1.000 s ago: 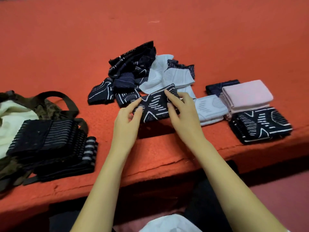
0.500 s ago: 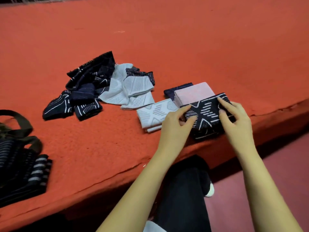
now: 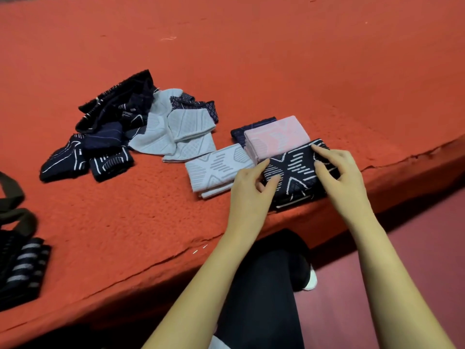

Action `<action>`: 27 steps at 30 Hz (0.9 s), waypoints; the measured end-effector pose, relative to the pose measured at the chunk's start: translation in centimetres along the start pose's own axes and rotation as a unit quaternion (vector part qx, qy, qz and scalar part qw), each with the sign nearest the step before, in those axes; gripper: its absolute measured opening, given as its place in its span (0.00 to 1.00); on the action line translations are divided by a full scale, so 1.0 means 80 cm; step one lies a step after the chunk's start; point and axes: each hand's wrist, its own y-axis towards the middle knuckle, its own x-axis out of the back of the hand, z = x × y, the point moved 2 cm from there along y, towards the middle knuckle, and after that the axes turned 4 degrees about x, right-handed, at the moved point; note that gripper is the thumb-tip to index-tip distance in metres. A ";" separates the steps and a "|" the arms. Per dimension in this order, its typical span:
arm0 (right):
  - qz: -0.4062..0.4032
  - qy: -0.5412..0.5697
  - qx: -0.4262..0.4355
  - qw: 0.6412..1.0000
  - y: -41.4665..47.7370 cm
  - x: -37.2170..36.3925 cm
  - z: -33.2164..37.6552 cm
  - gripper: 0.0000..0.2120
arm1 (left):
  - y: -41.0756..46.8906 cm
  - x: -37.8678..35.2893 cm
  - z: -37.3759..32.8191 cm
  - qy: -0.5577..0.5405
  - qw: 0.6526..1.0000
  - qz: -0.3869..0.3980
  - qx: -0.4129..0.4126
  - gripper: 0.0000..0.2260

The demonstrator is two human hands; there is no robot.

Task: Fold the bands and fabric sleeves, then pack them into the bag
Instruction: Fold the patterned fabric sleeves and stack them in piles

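Underneath, a nubbly red carpet [image 3: 251, 59] covers the raised surface, its front edge frayed above a maroon floor [image 3: 415, 248]. Curled fingers of both hands pinch a folded navy sleeve [image 3: 297, 172] with white lines, lying on a stack at that edge: left hand [image 3: 249, 190] at its left end, right hand [image 3: 344, 177] at its right. The bag [image 3: 15, 215] is cut off at the left.

An orange carpeted platform [image 3: 276, 59] borders a maroon floor [image 3: 437, 235].
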 end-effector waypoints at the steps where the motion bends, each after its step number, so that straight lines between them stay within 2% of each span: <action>1: 0.002 -0.002 -0.002 1.000 0.001 -0.001 -0.003 0.16 | 0.001 0.000 0.003 0.005 1.000 -0.005 0.001 0.18; 14: -0.004 0.056 -0.059 0.997 -0.004 -0.009 -0.025 0.14 | 0.000 -0.003 0.018 0.058 0.998 0.003 -0.015 0.18; 18: 0.001 0.061 -0.065 0.996 -0.003 -0.007 -0.022 0.14 | 0.001 0.000 0.017 0.106 0.994 0.008 -0.024 0.19; 22: -0.020 -0.060 -0.049 0.997 0.001 0.001 -0.007 0.13 | 0.008 0.008 0.008 0.175 0.983 0.019 -0.056 0.19; 25: -0.027 -0.189 -0.027 0.981 0.004 0.006 0.010 0.12 | 0.014 0.018 -0.003 0.190 0.977 0.047 -0.088 0.18; 27: -0.022 -0.230 -0.005 0.973 0.008 0.002 0.025 0.11 | 0.020 0.029 -0.010 0.209 0.969 0.061 -0.114 0.15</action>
